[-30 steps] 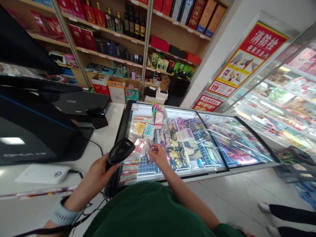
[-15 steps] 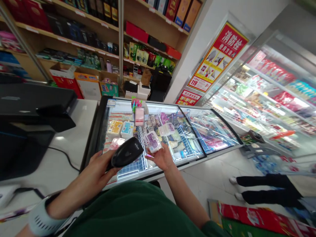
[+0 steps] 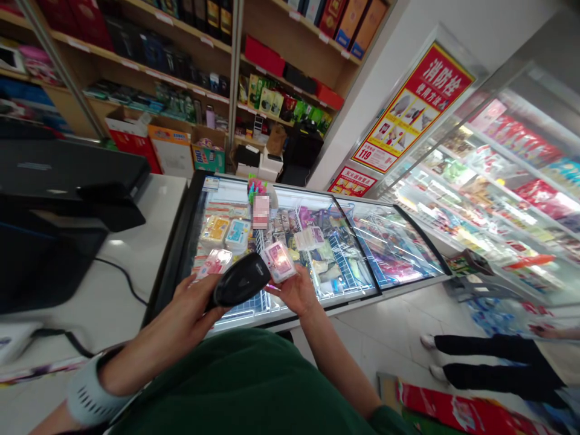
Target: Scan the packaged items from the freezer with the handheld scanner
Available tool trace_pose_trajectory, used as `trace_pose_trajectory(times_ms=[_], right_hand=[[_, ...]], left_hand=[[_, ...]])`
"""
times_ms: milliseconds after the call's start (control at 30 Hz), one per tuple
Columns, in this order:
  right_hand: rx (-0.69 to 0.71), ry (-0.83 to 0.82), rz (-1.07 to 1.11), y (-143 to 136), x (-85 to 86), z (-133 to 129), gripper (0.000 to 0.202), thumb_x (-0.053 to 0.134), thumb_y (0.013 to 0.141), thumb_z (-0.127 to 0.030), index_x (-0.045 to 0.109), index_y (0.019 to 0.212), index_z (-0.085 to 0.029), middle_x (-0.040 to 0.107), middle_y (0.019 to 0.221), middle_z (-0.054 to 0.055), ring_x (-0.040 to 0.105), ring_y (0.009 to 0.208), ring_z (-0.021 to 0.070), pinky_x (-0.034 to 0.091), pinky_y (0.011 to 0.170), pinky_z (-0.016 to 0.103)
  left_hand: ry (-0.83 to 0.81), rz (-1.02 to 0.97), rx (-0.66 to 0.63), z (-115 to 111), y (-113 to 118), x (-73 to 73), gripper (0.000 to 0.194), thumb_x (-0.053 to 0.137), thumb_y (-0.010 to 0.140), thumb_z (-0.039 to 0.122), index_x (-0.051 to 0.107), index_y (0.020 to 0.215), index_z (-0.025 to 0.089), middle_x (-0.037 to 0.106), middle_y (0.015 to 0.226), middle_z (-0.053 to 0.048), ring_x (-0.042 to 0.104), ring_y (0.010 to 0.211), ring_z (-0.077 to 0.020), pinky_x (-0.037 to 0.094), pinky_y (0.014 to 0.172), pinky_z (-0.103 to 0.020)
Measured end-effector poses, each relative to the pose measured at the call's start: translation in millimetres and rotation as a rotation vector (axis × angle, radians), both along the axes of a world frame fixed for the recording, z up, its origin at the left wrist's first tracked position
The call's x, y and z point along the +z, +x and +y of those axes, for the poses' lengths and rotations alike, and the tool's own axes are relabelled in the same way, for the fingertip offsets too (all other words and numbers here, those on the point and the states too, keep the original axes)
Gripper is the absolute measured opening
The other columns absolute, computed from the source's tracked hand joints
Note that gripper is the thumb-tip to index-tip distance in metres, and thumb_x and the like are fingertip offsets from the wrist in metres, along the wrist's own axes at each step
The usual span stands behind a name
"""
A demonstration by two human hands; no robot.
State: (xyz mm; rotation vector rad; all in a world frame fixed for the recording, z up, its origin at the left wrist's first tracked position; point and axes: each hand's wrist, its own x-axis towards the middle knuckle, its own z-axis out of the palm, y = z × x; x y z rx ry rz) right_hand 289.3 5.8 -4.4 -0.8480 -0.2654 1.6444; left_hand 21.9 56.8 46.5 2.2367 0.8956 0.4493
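My left hand (image 3: 193, 305) is wrapped round a black handheld barcode scanner (image 3: 242, 280), whose head points right. The scanner's front end is close to a small clear plastic box (image 3: 278, 260) with a printed label, now lit reddish. My right hand (image 3: 299, 295) grips the lower right edge of this box and tilts its label up. Both hands are above the glass-topped freezer (image 3: 362, 297). On the glass to the left lie a yellow-labelled box (image 3: 215, 229), a blue-labelled box (image 3: 237, 233) and a pink pack (image 3: 216, 262). Another purple-and-white pack (image 3: 310, 238) lies behind my right hand.
A white counter (image 3: 131, 260) with a black machine (image 3: 67, 175) and a cable stands at the left. Cardboard boxes (image 3: 172, 148) sit below the back shelves. Lit refrigerated shelves (image 3: 512, 181) run along the right. A person in dark trousers (image 3: 489, 345) stands at the right.
The label of the box in my right hand has turned from purple to reddish under light. The scanner is slightly further right, and the whole view has shifted a little.
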Motion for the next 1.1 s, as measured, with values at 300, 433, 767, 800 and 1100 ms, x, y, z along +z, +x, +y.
trace_pose_trajectory(times_ms=[300,433,767,800,1100], right_hand=[[-0.004,-0.009,-0.087,7.7,-16.4,9.8,0.047,0.055,0.081,-0.056,0.065,0.106,-0.017,0.073,0.095,0.01,0.067,0.083,0.0222,0.052,0.083,0.04],[-0.166,-0.123,-0.54,34.6,-50.7,28.0,0.048,0.054,0.078,-0.063,0.063,0.094,-0.018,0.071,0.087,0.008,0.066,0.075,0.0197,0.053,0.073,0.034],[-0.33,-0.317,-1.625,83.6,-106.6,97.0,0.026,0.066,0.072,-0.041,0.055,0.081,-0.019,0.065,0.089,0.01,0.059,0.095,0.0269,0.041,0.086,0.036],[-0.32,-0.305,-1.667,83.0,-109.5,101.3,0.025,0.066,0.072,-0.038,0.055,0.082,-0.019,0.064,0.093,0.012,0.057,0.098,0.0277,0.04,0.09,0.037],[-0.235,-0.309,-1.796,76.2,-124.3,113.7,0.027,0.067,0.073,-0.028,0.058,0.096,-0.016,0.056,0.118,0.019,0.049,0.117,0.0313,0.035,0.099,0.04]], left_hand=[[-0.048,-0.011,0.052,7.4,2.8,-5.2,0.03,0.049,0.089,0.043,0.055,0.111,0.024,0.068,0.111,-0.005,0.06,0.108,-0.027,0.026,0.11,-0.05],[-0.041,-0.031,0.139,12.2,-2.7,-11.2,0.036,0.051,0.087,0.049,0.057,0.113,0.024,0.07,0.105,-0.005,0.064,0.1,-0.0276,0.038,0.102,-0.046],[-0.16,-0.096,0.306,16.9,-30.2,-14.6,0.039,0.056,0.082,0.05,0.062,0.11,0.025,0.074,0.104,-0.005,0.069,0.096,-0.0285,0.056,0.08,-0.034],[-0.17,-0.11,0.309,17.2,-32.2,-14.6,0.039,0.056,0.082,0.049,0.062,0.111,0.025,0.074,0.104,-0.004,0.07,0.096,-0.0279,0.057,0.081,-0.033],[-0.153,-0.109,0.351,20.2,-38.0,-12.4,0.044,0.057,0.081,0.053,0.062,0.111,0.02,0.074,0.104,-0.007,0.071,0.094,-0.0267,0.056,0.082,-0.033]])
